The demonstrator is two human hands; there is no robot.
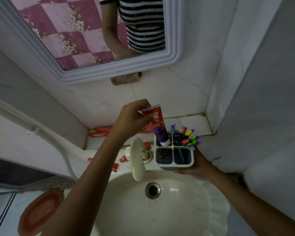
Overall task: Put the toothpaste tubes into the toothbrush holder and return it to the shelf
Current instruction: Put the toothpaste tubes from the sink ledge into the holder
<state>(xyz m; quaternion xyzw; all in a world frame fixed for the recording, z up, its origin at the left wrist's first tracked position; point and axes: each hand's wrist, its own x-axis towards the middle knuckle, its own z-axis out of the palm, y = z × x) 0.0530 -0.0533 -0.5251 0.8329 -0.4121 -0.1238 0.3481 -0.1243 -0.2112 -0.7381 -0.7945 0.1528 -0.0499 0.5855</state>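
A white toothbrush holder (174, 165) with four compartments is held above the sink's back rim by my right hand (197, 165), which grips its right side and bottom. Colourful toothbrushes (187, 136) stick out of its back right compartment. My left hand (133, 120) pinches the crimped end of a red and purple toothpaste tube (157, 126), cap down, with the cap inside the back left compartment. More red tubes (100, 132) lie on the tiled shelf (192, 123) behind the tap. Small red tubes (116, 167) lie on the sink ledge.
A cream tap (138, 159) juts over the white sink (160, 210) with its drain (152, 190). A framed mirror (92, 40) hangs above the shelf. White tiled walls close in on the right. An orange oval mat (41, 212) lies at lower left.
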